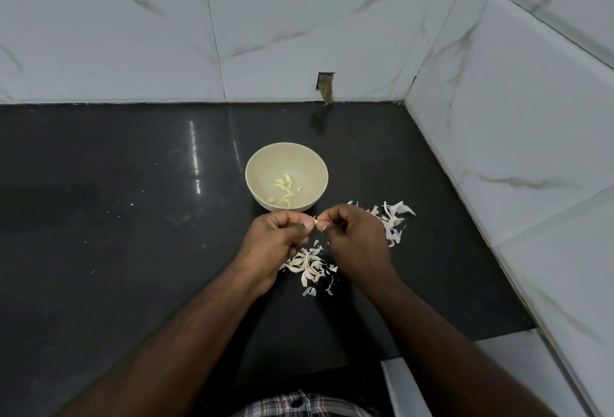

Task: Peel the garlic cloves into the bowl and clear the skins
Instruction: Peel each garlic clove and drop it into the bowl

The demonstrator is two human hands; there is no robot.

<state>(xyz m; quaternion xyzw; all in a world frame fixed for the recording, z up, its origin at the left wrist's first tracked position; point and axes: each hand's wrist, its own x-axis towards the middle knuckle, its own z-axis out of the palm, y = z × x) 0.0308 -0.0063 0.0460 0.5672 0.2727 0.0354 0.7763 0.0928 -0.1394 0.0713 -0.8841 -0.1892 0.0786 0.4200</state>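
A cream bowl (262, 164) stands on the black counter and holds several peeled garlic cloves (285, 191). Just in front of it, my left hand (277, 237) and my right hand (355, 237) meet above the counter and together pinch a small garlic clove (316, 221) between their fingertips. Most of the clove is hidden by the fingers. One pile of white garlic skins (309, 267) lies below and between my hands. A second pile of skins (393, 217) lies right of my right hand.
The black counter (133, 250) ends at a marble-tiled wall (265, 34) behind and at another tiled wall (531, 150) on the right. A small dark notch (325, 86) sits in the back wall above the counter. A white ledge (415, 386) lies at the front right.
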